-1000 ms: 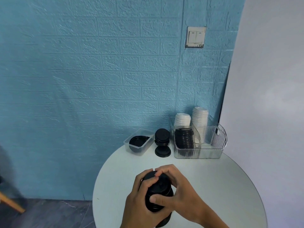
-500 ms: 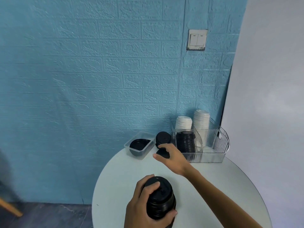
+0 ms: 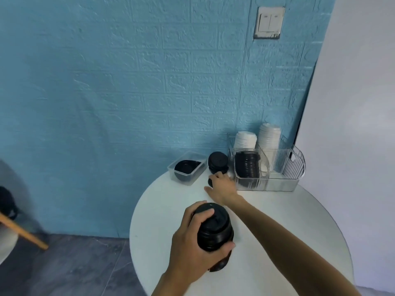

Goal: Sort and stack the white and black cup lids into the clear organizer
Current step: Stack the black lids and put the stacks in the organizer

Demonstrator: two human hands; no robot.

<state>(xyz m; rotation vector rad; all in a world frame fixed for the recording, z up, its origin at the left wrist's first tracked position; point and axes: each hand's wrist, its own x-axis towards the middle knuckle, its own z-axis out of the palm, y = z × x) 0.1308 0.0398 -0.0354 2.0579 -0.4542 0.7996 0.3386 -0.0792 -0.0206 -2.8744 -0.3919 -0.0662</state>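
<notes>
My left hand (image 3: 188, 238) grips a stack of black lids (image 3: 214, 228) above the near part of the round white table (image 3: 277, 242). My right hand (image 3: 222, 185) reaches far back and lies over a black lid (image 3: 210, 183) on the table, below a small pile of black lids (image 3: 218, 162). Whether its fingers hold that lid is hidden. The clear organizer (image 3: 297, 165) stands at the back right with a row of black lids (image 3: 246, 167) in its front left slot and two white lid stacks (image 3: 245, 140) behind.
A small clear tub (image 3: 192, 176) with black lids in it sits left of the loose pile, by the blue brick-pattern wall. A wooden chair leg (image 3: 23, 233) shows at the far left above the grey floor.
My right hand left the stack held by my left hand and reached back to the loose black lids beside the organizer. The left hand kept its hold on the stack.
</notes>
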